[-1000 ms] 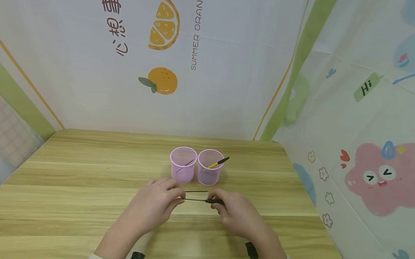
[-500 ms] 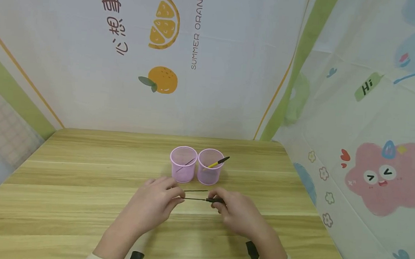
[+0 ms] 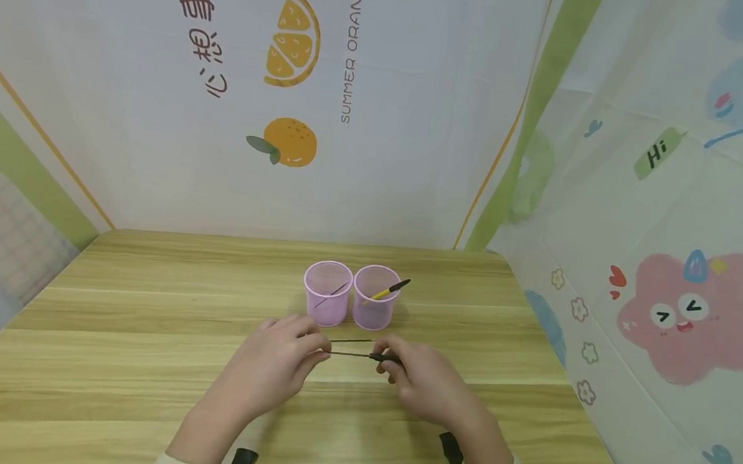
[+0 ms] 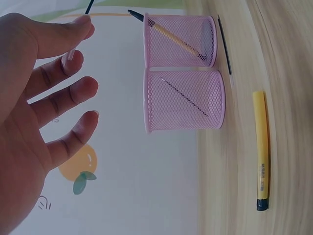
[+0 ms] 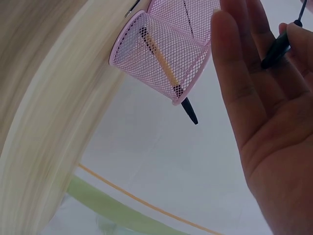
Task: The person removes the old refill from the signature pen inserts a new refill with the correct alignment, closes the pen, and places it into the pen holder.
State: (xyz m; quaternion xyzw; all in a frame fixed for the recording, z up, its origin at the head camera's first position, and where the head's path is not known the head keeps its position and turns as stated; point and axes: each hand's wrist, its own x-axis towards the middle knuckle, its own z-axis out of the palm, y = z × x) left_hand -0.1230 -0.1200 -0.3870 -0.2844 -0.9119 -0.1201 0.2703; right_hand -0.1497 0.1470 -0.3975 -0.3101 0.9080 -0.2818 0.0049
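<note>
My left hand (image 3: 278, 358) pinches one end of a thin dark rod (image 3: 350, 354), which looks like a pen refill, between thumb and forefinger. Its clear tip (image 4: 71, 53) pokes out below the thumb in the left wrist view. At the rod's other end sits a black pen cap or tip piece (image 5: 278, 49), pinched by the thumb and fingers of my right hand (image 3: 422, 383). The rod runs level between both hands, above the table. A yellow pen barrel (image 4: 262, 147) with a black end lies on the table, hidden under my left hand in the head view.
Two pink mesh pen holders stand side by side behind the hands. A yellow and black pen (image 3: 388, 291) leans in the right holder (image 3: 373, 318); a thin dark rod (image 4: 186, 99) leans in the left holder (image 3: 327, 316). Another thin rod (image 3: 351, 340) lies before them.
</note>
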